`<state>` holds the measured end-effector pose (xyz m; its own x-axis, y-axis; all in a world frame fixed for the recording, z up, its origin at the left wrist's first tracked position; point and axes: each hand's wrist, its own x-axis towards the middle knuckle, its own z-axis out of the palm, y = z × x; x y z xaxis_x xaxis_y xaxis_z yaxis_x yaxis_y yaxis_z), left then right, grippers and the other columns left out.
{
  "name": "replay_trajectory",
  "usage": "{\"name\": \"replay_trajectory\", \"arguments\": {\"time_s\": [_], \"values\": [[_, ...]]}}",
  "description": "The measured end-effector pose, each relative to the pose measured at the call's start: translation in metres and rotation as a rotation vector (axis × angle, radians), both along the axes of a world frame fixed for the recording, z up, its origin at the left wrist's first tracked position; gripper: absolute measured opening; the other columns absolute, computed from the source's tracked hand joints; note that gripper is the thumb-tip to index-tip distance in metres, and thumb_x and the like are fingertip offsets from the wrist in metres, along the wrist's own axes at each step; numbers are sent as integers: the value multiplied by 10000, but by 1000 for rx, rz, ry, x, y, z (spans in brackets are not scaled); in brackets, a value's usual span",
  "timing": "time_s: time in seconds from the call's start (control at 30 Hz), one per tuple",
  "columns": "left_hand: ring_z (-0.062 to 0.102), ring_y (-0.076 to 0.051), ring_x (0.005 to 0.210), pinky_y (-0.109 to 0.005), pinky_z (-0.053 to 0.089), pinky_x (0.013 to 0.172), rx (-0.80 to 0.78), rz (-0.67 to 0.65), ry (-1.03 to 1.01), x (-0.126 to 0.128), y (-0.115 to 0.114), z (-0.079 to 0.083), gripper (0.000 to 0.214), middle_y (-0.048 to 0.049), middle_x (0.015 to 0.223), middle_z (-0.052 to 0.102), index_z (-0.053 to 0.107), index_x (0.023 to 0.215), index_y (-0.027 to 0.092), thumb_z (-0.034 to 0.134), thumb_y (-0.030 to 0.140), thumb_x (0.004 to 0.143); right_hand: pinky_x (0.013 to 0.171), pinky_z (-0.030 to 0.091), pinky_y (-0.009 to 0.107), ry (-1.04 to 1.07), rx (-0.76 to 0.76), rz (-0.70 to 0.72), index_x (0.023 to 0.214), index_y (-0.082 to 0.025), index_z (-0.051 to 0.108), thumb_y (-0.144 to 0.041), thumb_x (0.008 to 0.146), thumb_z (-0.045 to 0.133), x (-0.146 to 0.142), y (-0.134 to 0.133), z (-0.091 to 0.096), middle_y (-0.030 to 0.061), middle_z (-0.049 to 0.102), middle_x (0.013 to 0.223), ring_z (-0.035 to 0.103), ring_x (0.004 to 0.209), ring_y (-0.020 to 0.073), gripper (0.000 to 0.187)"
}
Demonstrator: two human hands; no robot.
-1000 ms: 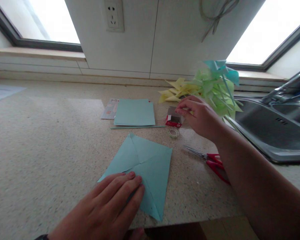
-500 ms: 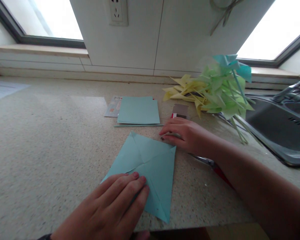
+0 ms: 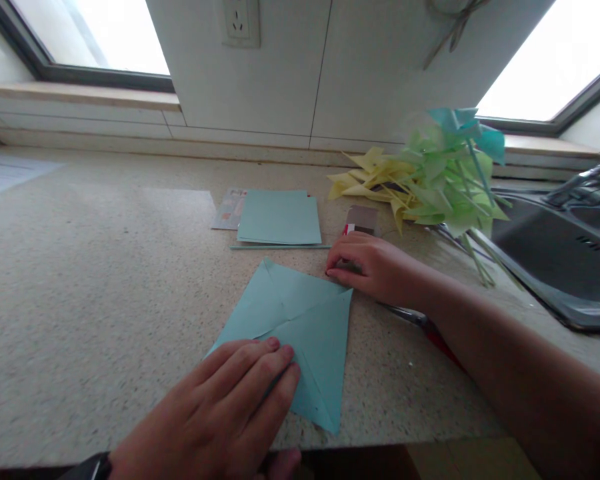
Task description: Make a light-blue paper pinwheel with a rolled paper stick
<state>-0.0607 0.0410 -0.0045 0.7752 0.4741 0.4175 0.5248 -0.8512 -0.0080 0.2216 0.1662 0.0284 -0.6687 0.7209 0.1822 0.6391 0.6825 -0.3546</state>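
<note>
A light blue square of paper (image 3: 305, 320) lies on the counter near its front edge, with crease or cut lines running from its corners towards the middle. My left hand (image 3: 235, 393) rests flat on its lower left part, fingers stretched out and side by side. Just beyond the paper's upper right corner, my right hand (image 3: 363, 263) is closed in a pinch. A tiny dark round thing (image 3: 327, 273) shows at its fingertips, too small to name. Beneath the right forearm lies a pair of scissors (image 3: 443, 343) with red handles, partly covered.
Behind the sheet sits a stack of light blue paper squares (image 3: 280, 217), a thin stick (image 3: 265, 247) along its front. Yellow and green paper pinwheels (image 3: 430, 180) are heaped at the back right, next to the metal sink (image 3: 570, 247). A small brownish packet (image 3: 363, 217) lies behind my right hand.
My right thumb and finger have closed together around the tiny dark thing, which lay visible between them before. My left hand stays on the paper. The whole view has shifted slightly.
</note>
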Motion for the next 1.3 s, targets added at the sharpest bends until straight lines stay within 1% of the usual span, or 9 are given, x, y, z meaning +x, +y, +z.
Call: {"name": "replay_trajectory", "arguments": {"time_s": [0.13,0.2,0.33,0.5,0.73,0.83,1.07,1.2,1.3], "values": [[697,-237,1100,-366,574,936,-19,11,5,-2,-4,0,388,-55,1232,765,689,1218,141,563,438,1002,727,464,320,79,6,-92,895,-197,672,-219,906,604,2,-4,2,38,703,846,620,763,187,73],[698,-233,1084,-364,574,931,-37,11,-10,-3,-5,0,395,-48,1219,767,692,1202,144,563,460,1003,681,461,311,114,6,-114,853,-208,648,-225,878,602,3,-6,4,21,685,796,608,714,176,55],[702,-234,1032,-374,580,898,-58,24,-53,-3,-5,1,387,-48,1192,769,694,1170,148,560,471,1005,642,448,326,143,33,-143,769,-225,572,-221,826,601,5,-8,6,11,634,731,574,662,177,64],[692,-248,1046,-397,578,903,-80,31,-35,0,-5,4,358,-63,1213,754,681,1189,136,573,422,1003,662,469,331,180,80,-208,825,-222,598,-254,853,608,9,-7,5,30,671,810,600,704,185,44],[676,-257,1090,-415,563,935,-104,49,-25,1,-6,4,360,-63,1249,740,661,1218,138,566,414,1007,711,502,319,158,95,-146,893,-195,678,-262,877,642,11,-4,5,32,698,849,644,745,177,78],[683,-250,1061,-413,564,928,-111,54,-28,1,-7,4,351,-58,1228,746,661,1212,138,572,408,1005,704,506,321,159,125,-118,953,-186,725,-272,906,644,12,-4,5,45,716,883,658,748,181,127],[679,-257,1065,-412,559,945,-120,47,-32,2,-7,3,357,-70,1227,742,664,1208,125,594,399,990,834,513,367,116,202,-21,1081,-175,770,-221,965,565,13,-3,7,98,745,983,685,930,230,241],[680,-260,1067,-417,556,942,-105,36,-29,1,-7,2,373,-76,1235,741,666,1220,120,574,408,1001,765,525,345,123,193,-72,1131,-155,747,-222,945,592,13,-4,7,85,739,966,685,839,207,251],[681,-258,1070,-412,558,932,-101,21,-32,1,-7,2,369,-73,1240,742,666,1222,124,560,406,1008,699,524,328,152,149,-124,1067,-150,746,-289,929,646,14,-4,5,61,746,904,674,742,185,220]]}}
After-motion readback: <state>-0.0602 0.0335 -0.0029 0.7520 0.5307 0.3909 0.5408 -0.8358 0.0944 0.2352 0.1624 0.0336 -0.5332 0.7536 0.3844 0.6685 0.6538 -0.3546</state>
